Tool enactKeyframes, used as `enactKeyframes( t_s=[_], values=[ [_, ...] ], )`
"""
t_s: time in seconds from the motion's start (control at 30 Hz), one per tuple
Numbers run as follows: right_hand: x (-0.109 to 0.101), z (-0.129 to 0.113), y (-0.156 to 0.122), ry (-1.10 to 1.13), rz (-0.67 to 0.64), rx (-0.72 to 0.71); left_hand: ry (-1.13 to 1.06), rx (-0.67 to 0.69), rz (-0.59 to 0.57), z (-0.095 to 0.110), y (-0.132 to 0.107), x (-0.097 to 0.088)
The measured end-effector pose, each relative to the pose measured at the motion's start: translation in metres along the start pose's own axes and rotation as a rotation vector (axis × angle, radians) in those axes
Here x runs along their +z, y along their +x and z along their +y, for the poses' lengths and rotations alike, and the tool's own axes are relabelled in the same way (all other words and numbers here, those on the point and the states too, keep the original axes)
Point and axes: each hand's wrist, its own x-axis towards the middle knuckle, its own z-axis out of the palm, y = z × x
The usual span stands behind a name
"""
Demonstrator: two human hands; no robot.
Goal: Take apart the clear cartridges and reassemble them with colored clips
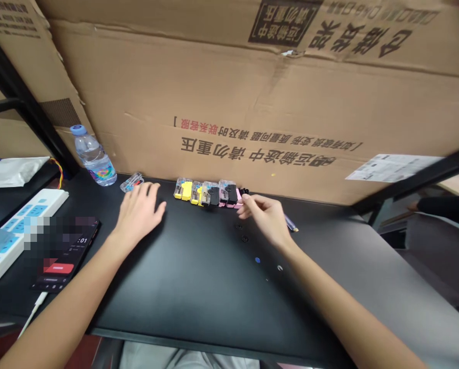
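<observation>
My left hand (139, 212) hovers over the black table with fingers spread, near a small clear plastic packet (132, 182) with red and blue inside. My right hand (266, 218) has thumb and forefinger pinched at the right end of a row of small clear-topped plastic pieces. Whatever is between those fingertips is too small to make out. The row holds yellow pieces (186, 190), black ones (213, 196) and a pink-edged one (229, 193). Small black parts (245, 191) lie beside the right fingertips. Partly behind that hand is a thin pen-like object (291, 224).
Black rings (245, 239), a blue disc (257, 260) and a white C-shaped bit (279, 268) lie on the table (183, 287). A water bottle (95, 156), power strip (25, 230) and phone (66, 253) stand left. A cardboard wall (222, 92) closes the back.
</observation>
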Motion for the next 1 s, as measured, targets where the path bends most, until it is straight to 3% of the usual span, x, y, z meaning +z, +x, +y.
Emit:
enactKeyframes(
  t_s=[0.1, 0.2, 0.27, 0.33, 0.43, 0.53, 0.73, 0.87, 1.0],
  values=[
    [-0.009, 0.004, -0.008, -0.261, 0.075, -0.245, 0.092, -0.122, -0.018, -0.020, 0.004, 0.010],
    [-0.001, 0.005, -0.016, -0.368, -0.188, -0.455, 0.123, -0.215, -0.080, -0.030, 0.007, 0.019],
    [0.011, 0.004, -0.017, -0.397, -0.381, -0.519, 0.142, -0.233, -0.108, -0.031, 0.007, 0.021],
    [0.022, 0.003, -0.015, -0.419, -0.435, -0.529, 0.169, -0.211, -0.114, -0.028, 0.008, 0.018],
    [0.029, 0.002, -0.007, -0.415, -0.417, -0.546, 0.207, -0.143, -0.096, -0.021, 0.007, 0.013],
    [0.022, 0.001, -0.003, -0.386, -0.370, -0.585, 0.222, -0.085, -0.066, -0.016, 0.006, 0.009],
    [-0.025, 0.020, 0.006, -0.508, 0.072, -0.486, 0.063, -0.001, -0.050, -0.006, 0.007, 0.008],
    [-0.044, 0.052, 0.017, -0.699, 0.000, -0.435, -0.099, 0.140, -0.016, 0.012, 0.002, 0.012],
    [-0.047, 0.064, 0.016, -0.785, -0.094, -0.394, -0.282, 0.309, -0.051, 0.034, -0.007, 0.016]
  ],
)
